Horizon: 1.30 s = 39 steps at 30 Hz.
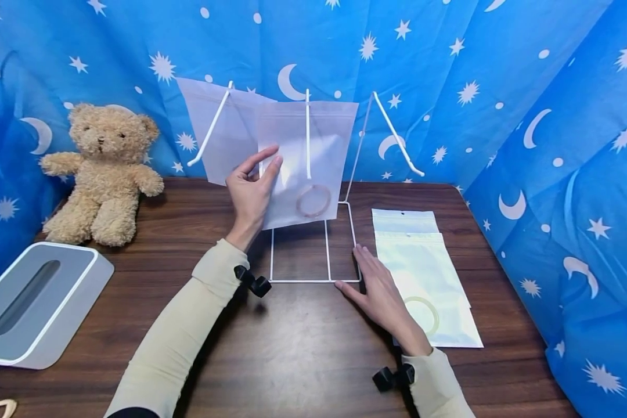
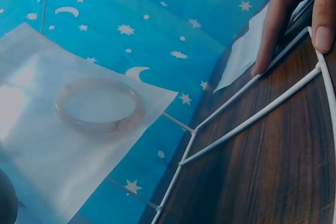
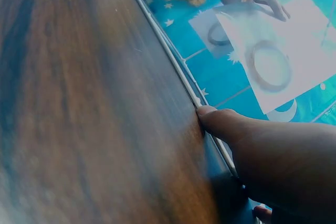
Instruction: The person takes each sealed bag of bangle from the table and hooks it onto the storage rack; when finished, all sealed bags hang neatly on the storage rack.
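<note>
My left hand (image 1: 251, 188) holds the left edge of a translucent zip pouch (image 1: 287, 133), its thumb and index finger on the front; the other fingers are partly hidden. A pale pink bangle (image 2: 100, 106) lies inside. The pouch hangs at the middle prong (image 1: 307, 133) of a white wire display stand (image 1: 326, 249). Another pouch (image 1: 209, 128) hangs from the left prong (image 1: 211, 125); its bangle (image 3: 218, 34) shows in the right wrist view. My right hand (image 1: 381, 293) rests with extended fingers on the front right corner of the stand's base.
Pouches (image 1: 418, 261) overlap on the table right of the stand, the front one showing a pale green bangle (image 1: 423, 313). The right prong (image 1: 399, 133) bears no pouch. A teddy bear (image 1: 107, 168) and grey tissue box (image 1: 78, 302) stand left. A starry blue curtain (image 1: 501, 52) encloses the table.
</note>
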Motion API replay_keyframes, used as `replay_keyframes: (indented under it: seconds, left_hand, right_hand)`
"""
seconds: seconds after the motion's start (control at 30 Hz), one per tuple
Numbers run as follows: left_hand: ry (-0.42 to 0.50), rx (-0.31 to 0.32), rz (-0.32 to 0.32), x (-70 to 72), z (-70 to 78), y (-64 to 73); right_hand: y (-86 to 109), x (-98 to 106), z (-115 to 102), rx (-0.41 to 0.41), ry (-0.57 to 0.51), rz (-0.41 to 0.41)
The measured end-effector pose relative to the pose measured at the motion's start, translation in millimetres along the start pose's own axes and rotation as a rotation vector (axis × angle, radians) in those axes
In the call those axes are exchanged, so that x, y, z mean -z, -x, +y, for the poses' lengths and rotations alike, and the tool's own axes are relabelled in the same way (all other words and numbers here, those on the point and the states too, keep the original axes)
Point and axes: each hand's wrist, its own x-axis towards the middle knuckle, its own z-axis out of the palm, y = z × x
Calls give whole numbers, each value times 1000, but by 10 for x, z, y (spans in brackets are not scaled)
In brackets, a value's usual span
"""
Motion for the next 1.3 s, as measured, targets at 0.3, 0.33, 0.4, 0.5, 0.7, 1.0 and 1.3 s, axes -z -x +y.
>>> replay_keyframes:
  seconds: [0.3, 0.33, 0.4, 0.5, 0.7, 1.0, 1.3]
  left_hand:
    - [34, 47, -117, 175, -50, -41]
    - [22, 58, -146, 205, -61, -32]
    - [-19, 70, -207, 271, -91, -9]
    - [-101, 65, -297, 400, -127, 38]
    - [-378, 59, -433, 875, -254, 232]
    - [-807, 202, -749, 1398, -68, 821]
    - [-978, 84, -774, 1615, -224, 1037]
  right_hand:
    - [-11, -21, -51, -3, 1, -19]
    - [-10, -20, -48, -6, 4, -21]
    - [-7, -19, -37, -11, 8, -21]
    - [-4, -18, -17, -11, 13, -19]
    - [0, 15, 13, -24, 8, -20]
    - [-19, 71, 27, -27, 11, -27]
    - [-24, 3, -39, -35, -5, -57]
